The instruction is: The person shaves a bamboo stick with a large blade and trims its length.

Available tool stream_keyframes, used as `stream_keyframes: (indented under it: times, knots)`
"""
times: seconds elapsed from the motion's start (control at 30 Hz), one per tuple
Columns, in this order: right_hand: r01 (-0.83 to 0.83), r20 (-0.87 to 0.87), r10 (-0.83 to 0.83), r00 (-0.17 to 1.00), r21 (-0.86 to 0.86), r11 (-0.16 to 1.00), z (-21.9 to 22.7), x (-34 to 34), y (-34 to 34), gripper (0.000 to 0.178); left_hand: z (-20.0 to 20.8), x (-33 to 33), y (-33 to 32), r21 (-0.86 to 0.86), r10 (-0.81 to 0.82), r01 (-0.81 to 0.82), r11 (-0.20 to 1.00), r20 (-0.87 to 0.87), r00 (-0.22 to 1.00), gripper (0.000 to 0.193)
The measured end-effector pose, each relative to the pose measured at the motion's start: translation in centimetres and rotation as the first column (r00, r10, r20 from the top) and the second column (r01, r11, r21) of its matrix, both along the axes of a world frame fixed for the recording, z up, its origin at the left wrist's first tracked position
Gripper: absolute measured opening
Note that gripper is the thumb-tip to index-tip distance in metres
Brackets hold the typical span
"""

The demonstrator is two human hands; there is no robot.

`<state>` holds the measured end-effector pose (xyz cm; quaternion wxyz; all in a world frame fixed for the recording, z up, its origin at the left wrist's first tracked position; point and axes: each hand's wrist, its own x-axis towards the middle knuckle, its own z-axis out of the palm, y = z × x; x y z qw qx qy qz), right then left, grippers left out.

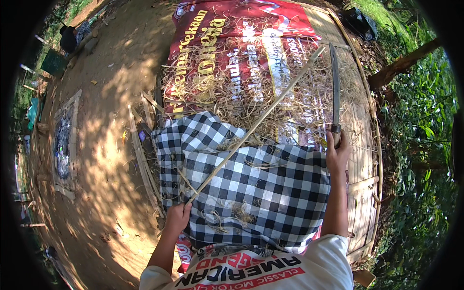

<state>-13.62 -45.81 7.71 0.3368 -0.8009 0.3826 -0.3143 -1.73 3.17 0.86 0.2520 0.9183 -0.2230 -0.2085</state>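
Observation:
My left hand grips the lower end of a long, thin bamboo strip, which slants up and to the right over my lap. In my right hand is the short handle of a machete; its long, narrow dark blade points away from me, apart from the strip's far tip. A black, white and grey checked cloth covers my legs, with a few curled shavings on it. Beyond it lies a red printed banner, strewn with many pale bamboo shavings.
The banner lies on a slatted bamboo platform edged by a pole. Several split bamboo pieces rest at its left side. Bare ground with a framed dark panel lies further left. Green plants and a log are at the right.

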Motion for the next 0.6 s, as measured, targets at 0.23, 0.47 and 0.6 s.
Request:
stream_keyframes:
  times: [0.23,0.47,0.6]
  knots:
    - [-0.534,-0.503,0.376,0.778,-0.213,0.818,1.0,2.8,1.5,0.052,-1.5,0.0,0.9,-0.053,-0.021,0.024,0.998,0.049,0.999,0.034]
    - [-0.135,-0.433,-0.015,0.901,-0.316,0.939,1.6,2.4,-9.6,0.045,-1.1,-0.4,1.8,-0.038,-0.011,0.013,0.999,0.053,0.999,0.031]
    - [0.229,-0.074,-0.234,0.970,-0.063,0.971,1.3,-1.9,-12.4,0.043,-1.6,-0.8,1.6,-0.071,0.007,0.000,0.997,0.089,0.996,0.032]
